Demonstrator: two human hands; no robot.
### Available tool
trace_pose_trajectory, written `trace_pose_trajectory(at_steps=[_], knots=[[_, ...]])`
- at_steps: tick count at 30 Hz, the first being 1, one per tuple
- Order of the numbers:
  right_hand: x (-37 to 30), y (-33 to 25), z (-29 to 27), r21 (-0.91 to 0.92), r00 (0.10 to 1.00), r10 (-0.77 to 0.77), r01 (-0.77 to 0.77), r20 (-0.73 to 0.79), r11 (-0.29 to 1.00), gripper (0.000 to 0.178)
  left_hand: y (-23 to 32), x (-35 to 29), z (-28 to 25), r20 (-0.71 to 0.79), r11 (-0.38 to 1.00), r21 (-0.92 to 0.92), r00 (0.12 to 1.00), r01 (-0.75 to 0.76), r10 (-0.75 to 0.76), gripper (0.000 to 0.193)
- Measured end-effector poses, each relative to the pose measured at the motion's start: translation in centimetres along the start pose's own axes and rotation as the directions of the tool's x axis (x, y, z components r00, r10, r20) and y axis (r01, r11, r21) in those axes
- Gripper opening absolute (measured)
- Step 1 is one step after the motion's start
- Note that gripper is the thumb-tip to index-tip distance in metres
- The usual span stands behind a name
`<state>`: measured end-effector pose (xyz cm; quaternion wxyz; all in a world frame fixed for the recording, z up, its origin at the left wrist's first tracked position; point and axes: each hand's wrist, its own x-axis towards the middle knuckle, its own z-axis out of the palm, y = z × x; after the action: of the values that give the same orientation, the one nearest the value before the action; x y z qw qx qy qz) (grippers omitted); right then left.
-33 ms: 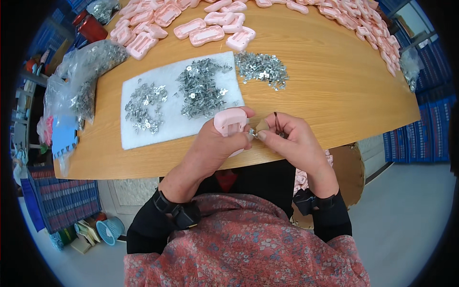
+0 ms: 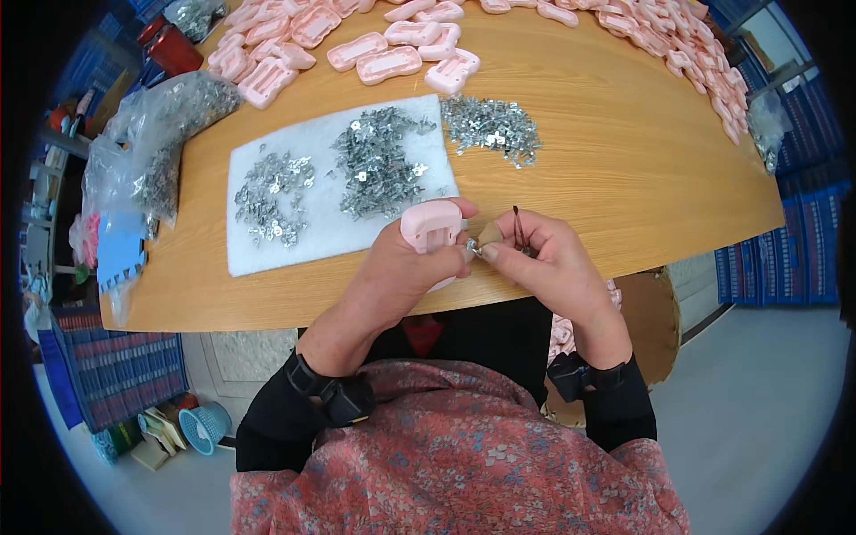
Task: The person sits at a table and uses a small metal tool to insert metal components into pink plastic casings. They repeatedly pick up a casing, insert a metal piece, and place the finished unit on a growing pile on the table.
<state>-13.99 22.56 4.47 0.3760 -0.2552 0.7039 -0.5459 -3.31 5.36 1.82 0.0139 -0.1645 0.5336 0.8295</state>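
My left hand [image 2: 406,267] is closed around a pale pink plastic casing [image 2: 432,219], with a rectangular opening in it facing up. At its right edge, by my left thumb tip, is a small shiny metal clip [image 2: 473,247]. My right hand [image 2: 548,263] pinches that clip between thumb and forefinger, and the forefinger tip has a tan covering. A thin dark tool [image 2: 517,225], like tweezers, stands up from among the right fingers; its lower end is hidden. Just beyond my hands lies a white foam sheet [image 2: 294,205] bearing two heaps of metal clips [image 2: 379,169].
Another clip heap [image 2: 492,127] lies on the wooden table [image 2: 624,187] right of the sheet. Pink casings [image 2: 389,65] are piled along the far edge and far right. At left are clear bags of clips [image 2: 183,111] and a red jar [image 2: 169,49]. A cardboard box [image 2: 649,321] stands below the table.
The whole view has shifted very slightly. Both hands keep the same hold on the casing and the clip.
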Motion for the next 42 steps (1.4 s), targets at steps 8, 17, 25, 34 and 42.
trace_pose_trajectory(at_steps=[8, 17, 25, 34, 42], knots=[[0.2, 0.5, 1.1, 0.121, 0.996, -0.052, 0.061, -0.077, 0.991, 0.011, -0.4, -0.6, -1.1, 0.092, 0.936, -0.348, 0.996, 0.047, -0.016, 0.041], [0.8, -1.4, 4.2, -0.007, 0.949, -0.298, 0.298, -0.1, 0.954, 0.009, -0.4, -0.9, -2.3, 0.205, 0.818, -0.551, 0.977, 0.165, -0.058, 0.078], [0.7, -0.2, 4.6, 0.289, 0.99, -0.123, 0.138, -0.068, 0.947, 0.01, 1.8, -1.1, -3.5, -0.002, 0.852, -0.489, 0.977, -0.188, 0.215, 0.064], [1.4, 1.7, 5.4, 0.497, 0.975, -0.079, -0.035, 0.207, 0.867, 0.013, 1.2, -1.1, -3.2, -0.076, 0.831, -0.381, 0.91, -0.405, 0.409, 0.057], [0.5, -1.1, 3.0, -0.118, 0.892, -0.283, 0.342, 0.352, 0.932, 0.009, 4.5, -2.4, -5.8, 0.399, 0.983, 0.133, 0.901, 0.125, -0.169, 0.055]])
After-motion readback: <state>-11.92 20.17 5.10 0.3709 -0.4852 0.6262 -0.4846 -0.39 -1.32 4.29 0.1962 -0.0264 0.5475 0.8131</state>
